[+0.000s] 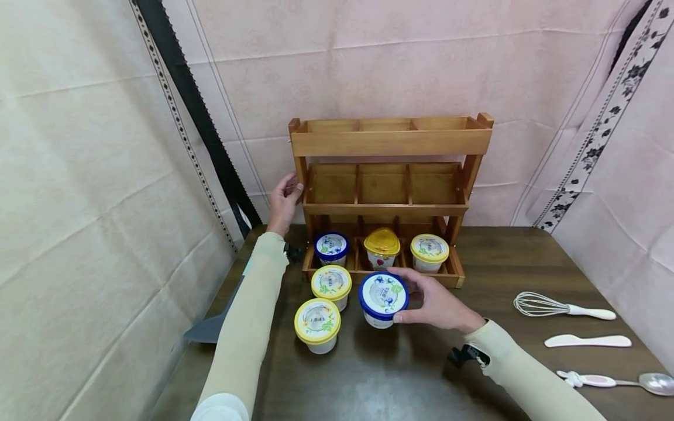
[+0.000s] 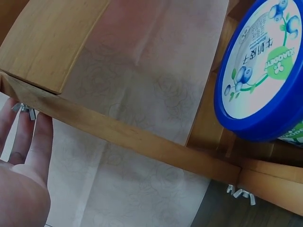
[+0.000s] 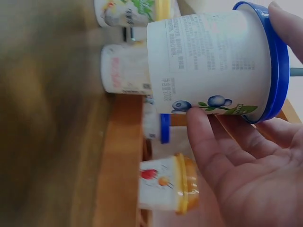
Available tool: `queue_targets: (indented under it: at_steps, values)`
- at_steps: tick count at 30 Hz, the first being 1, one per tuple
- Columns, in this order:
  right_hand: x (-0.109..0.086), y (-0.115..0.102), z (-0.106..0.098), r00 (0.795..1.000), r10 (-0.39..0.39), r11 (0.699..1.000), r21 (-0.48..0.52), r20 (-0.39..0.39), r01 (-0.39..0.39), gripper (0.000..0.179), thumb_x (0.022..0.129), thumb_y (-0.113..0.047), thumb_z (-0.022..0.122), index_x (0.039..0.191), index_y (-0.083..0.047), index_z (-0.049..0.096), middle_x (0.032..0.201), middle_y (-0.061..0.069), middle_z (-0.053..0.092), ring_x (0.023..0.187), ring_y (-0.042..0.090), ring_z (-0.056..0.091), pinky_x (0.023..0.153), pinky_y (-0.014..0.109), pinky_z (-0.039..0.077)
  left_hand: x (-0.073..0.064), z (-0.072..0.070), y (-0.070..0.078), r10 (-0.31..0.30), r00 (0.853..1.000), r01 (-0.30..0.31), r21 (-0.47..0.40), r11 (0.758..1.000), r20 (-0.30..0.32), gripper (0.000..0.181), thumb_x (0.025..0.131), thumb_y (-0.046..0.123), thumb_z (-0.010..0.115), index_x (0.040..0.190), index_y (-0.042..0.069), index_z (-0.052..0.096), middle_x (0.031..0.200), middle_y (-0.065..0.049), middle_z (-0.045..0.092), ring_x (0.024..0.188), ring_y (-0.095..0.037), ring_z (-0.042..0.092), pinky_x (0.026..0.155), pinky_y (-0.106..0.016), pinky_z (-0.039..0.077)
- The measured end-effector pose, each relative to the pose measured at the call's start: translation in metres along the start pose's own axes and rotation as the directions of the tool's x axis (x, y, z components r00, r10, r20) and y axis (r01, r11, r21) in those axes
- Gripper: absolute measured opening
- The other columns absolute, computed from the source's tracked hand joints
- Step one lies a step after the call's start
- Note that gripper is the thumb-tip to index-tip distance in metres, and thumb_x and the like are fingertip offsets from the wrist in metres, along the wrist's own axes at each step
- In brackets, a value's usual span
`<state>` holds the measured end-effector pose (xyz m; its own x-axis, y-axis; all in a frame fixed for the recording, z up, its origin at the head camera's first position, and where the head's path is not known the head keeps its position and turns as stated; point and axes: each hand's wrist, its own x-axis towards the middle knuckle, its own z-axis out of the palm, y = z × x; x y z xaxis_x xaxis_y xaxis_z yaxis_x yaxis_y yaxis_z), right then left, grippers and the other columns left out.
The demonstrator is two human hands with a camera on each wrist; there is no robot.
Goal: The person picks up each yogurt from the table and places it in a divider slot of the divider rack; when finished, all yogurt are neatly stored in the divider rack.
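Observation:
My right hand (image 1: 439, 304) holds a white tub with a blue lid (image 1: 384, 293) above the table, in front of the rack; the right wrist view shows its fingers and thumb around the tub (image 3: 208, 61). At the left side of the wooden rack (image 1: 389, 143), my left hand (image 1: 283, 202) touches the post, its fingers (image 2: 40, 142) beside a wing nut. Two yellow-lidded tubs, one nearer (image 1: 317, 324) and one farther (image 1: 332, 285), stand before the rack. On its bottom tier are a blue-lidded tub (image 1: 332, 248), a domed yellow-lidded cup (image 1: 382, 247) and a yellow-lidded tub (image 1: 429, 251).
A whisk (image 1: 563, 306), a white spreader knife (image 1: 587, 341) and a spoon (image 1: 621, 381) lie at the right of the dark table (image 1: 400, 386). A grey object (image 1: 207, 329) sits at the left edge, partly behind my left arm. Cloth (image 1: 400, 64) hangs behind the rack.

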<state>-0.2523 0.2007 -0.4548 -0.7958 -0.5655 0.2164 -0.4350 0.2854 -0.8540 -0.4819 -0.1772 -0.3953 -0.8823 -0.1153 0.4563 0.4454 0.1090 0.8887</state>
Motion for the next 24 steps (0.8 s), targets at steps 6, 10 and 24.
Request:
queue_targets:
  at_steps: [6, 10, 24]
  values:
    - [0.003, -0.011, -0.019, 0.998, -0.016, 1.000, -0.011, -0.054, 0.016, 0.088, 0.086, -0.023, 0.089, 0.160, -0.019, 0.042, 0.151, 0.007, 0.056, 0.131, 0.034, 0.059, 0.100, 0.035, 0.059, 0.000, 0.000, -0.001, -0.011, 1.000, 0.011, -0.014, 1.000, 0.003, 0.043, 0.105, 0.029, 0.068, 0.147, 0.022, 0.063, 0.142, -0.009, 0.063, 0.126, -0.024, 0.059, 0.108, -0.045, 0.055]
    - [0.004, -0.017, -0.032, 0.995, -0.021, 0.999, -0.045, -0.102, 0.016, 0.090, 0.086, -0.022, 0.090, 0.161, -0.018, 0.041, 0.152, 0.009, 0.054, 0.131, 0.035, 0.059, 0.099, 0.031, 0.059, 0.000, 0.000, -0.001, -0.012, 1.000, 0.012, -0.019, 1.000, 0.000, 0.042, 0.105, 0.029, 0.068, 0.146, 0.023, 0.063, 0.141, -0.008, 0.064, 0.125, -0.023, 0.060, 0.108, -0.046, 0.055]
    - [0.018, -0.043, -0.086, 0.948, -0.035, 0.996, -0.094, -0.316, 0.006, 0.085, 0.091, -0.014, 0.085, 0.162, -0.021, 0.041, 0.152, 0.009, 0.054, 0.126, 0.019, 0.062, 0.095, 0.019, 0.057, -0.001, 0.000, -0.002, -0.027, 1.000, 0.027, -0.025, 0.999, 0.000, 0.044, 0.106, 0.029, 0.067, 0.148, 0.022, 0.061, 0.142, -0.008, 0.063, 0.127, -0.022, 0.059, 0.106, -0.041, 0.055]
